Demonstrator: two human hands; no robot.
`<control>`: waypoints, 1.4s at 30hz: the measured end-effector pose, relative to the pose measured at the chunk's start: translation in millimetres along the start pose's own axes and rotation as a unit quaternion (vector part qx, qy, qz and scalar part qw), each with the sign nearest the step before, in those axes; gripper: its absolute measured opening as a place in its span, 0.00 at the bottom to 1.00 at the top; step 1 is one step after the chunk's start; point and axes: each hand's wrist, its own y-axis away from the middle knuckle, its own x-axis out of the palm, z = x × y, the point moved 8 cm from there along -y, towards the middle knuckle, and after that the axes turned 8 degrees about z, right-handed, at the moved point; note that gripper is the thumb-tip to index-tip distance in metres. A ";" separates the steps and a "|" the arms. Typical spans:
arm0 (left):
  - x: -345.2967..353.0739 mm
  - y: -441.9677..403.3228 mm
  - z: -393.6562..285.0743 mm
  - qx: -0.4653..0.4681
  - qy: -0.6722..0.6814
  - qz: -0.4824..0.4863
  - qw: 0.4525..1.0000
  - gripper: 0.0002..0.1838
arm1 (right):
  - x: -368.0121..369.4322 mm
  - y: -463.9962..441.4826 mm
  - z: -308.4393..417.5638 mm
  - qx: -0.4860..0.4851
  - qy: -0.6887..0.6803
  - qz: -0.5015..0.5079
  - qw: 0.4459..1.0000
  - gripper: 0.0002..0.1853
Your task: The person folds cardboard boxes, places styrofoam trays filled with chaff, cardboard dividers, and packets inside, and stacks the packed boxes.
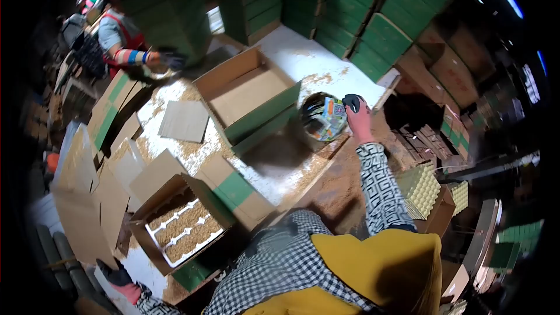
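Observation:
My right hand (358, 119), in a pink glove with dark fingertips, is at the right rim of a round tub (315, 139). Its fingers are curled closed at the edge of a colourful printed packet (335, 108), among several packets in the tub. At lower left my left hand (121, 281), gloved the same way, has its fingers apart beside a brown cardboard flap (87, 230); whether it touches the flap is unclear. Near it stands an open carton (153, 251) holding a white tray (217, 234) with rows of brown, grainy filling.
An open, green-sided carton (245, 90) stands on the white table (291, 44), which has grainy scraps scattered over it. A loose cardboard sheet (184, 121) lies beside it. Green boxes (379, 41) are stacked behind. Egg-type trays (421, 192) sit at right. Another person (119, 35) works at upper left.

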 end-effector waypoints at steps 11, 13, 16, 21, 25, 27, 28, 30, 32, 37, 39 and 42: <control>64.2 43.9 -91.1 -0.092 0.610 0.056 0.785 0.23 | 259.3 292.2 370.6 -0.419 0.099 0.500 0.752 0.20; 120.7 73.4 -10.6 -0.236 0.396 0.177 0.869 0.21 | 284.7 304.3 357.3 -0.413 0.114 0.516 0.742 0.26; 52.4 78.7 -145.8 0.077 0.249 0.118 0.958 0.24 | 243.7 249.0 342.7 -0.297 -0.216 0.496 0.787 0.26; 80.1 58.3 -159.9 0.072 0.022 0.224 0.972 0.23 | 173.7 269.9 417.7 -0.404 -0.114 0.412 0.809 0.25; 94.2 49.8 -155.5 0.024 0.028 0.248 0.968 0.18 | 245.6 320.7 409.6 -0.498 0.168 0.500 0.689 0.33; 103.4 54.8 -159.7 0.079 -0.016 0.268 0.960 0.17 | 272.7 312.2 398.3 -0.568 0.105 0.438 0.689 0.34; 113.2 60.4 -161.6 0.098 -0.047 0.310 0.945 0.17 | 280.1 314.6 395.2 -0.582 0.179 0.435 0.663 0.29; 140.3 74.5 -156.9 0.153 -0.156 0.406 0.887 0.19 | 302.3 323.0 371.8 -0.575 0.266 0.456 0.625 0.21; 140.5 70.8 -164.0 0.171 -0.181 0.521 0.817 0.26 | 294.0 323.7 381.4 -0.633 0.264 0.415 0.597 0.21; 169.3 76.9 -151.0 0.237 -0.234 0.605 0.723 0.31 | 204.0 275.0 425.9 -0.484 0.005 0.454 0.748 0.27; 199.2 75.5 -145.4 0.261 -0.243 0.616 0.702 0.27 | 180.5 220.2 399.2 -0.294 -0.148 0.427 0.842 0.24; 192.3 87.5 -173.7 0.390 -0.344 0.538 0.663 0.15 | 205.7 221.3 345.8 -0.227 -0.154 0.485 0.831 0.20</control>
